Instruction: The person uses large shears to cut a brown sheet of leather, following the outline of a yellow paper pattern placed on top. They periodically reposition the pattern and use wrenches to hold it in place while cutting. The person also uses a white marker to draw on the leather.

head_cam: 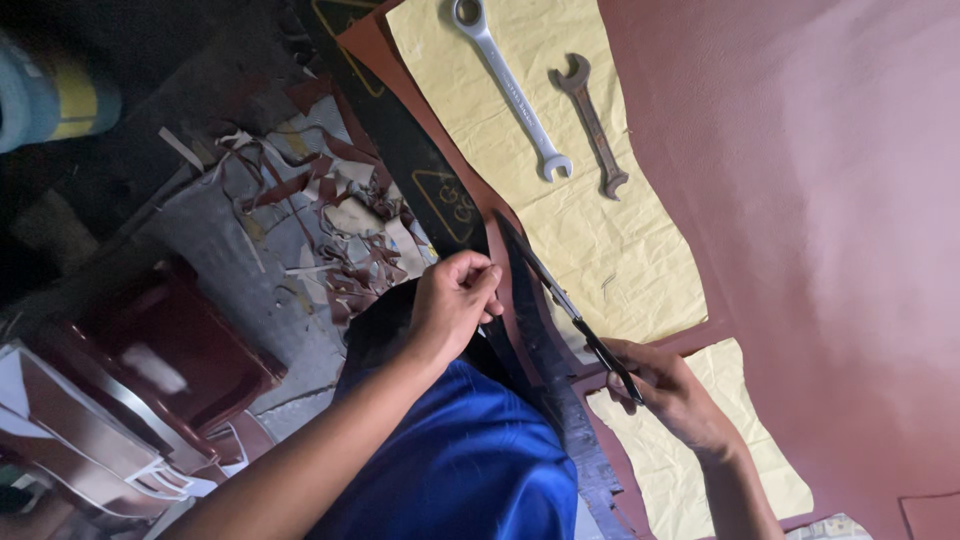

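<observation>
Cutting reddish-brown leather sheet (800, 200) along yellow paper pattern (600, 230).
Right hand (665, 385) closed around black-handled scissors (570, 310), blades at sheet edge; left hand (450, 300) pinches the cut strip. Silver wrench (505, 85) and rusty wrench (593, 125) rest on pattern.

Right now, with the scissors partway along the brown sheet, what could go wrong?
1. The left hand pinches the brown sheet's edge close to the scissors blades; a slip might nick a finger.
2. The right hand cuts beside the yellow paper pattern; the cut may wander into the paper.
3. Two wrenches weigh the pattern down; tugging the sheet could shift them.
</observation>
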